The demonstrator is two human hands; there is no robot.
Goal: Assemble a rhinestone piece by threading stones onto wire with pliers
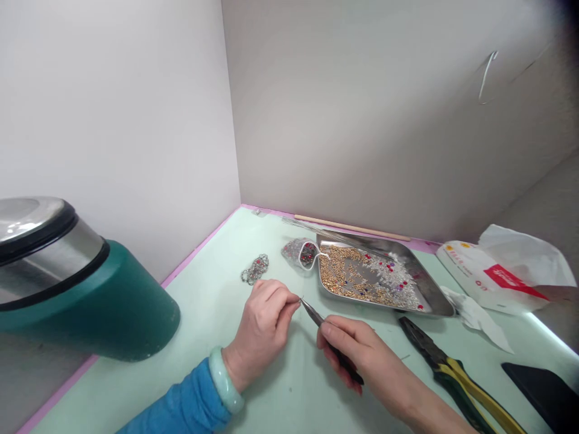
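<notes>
My left hand [266, 319] rests on the pale green table [212, 313] with thumb and fingers pinched together at the tip of a thin pair of pliers [316, 318]; what it pinches is too small to make out. My right hand [357, 349] grips the dark handles of those pliers, jaws pointing up-left toward the left fingertips. A metal tray [429, 283] full of small gold and silver beads with a few red ones lies just beyond both hands. A small beaded piece [256, 269] lies on the table above my left hand.
A green flask [85, 289] with a steel lid lies at the left. Another beaded cluster [301, 252] sits by the tray's left corner. Yellow-handled pliers [456, 374] lie at the right, a dark flat object [543, 392] beyond them, a white plastic bag [502, 271] at back right, a wooden stick [353, 228] along the wall.
</notes>
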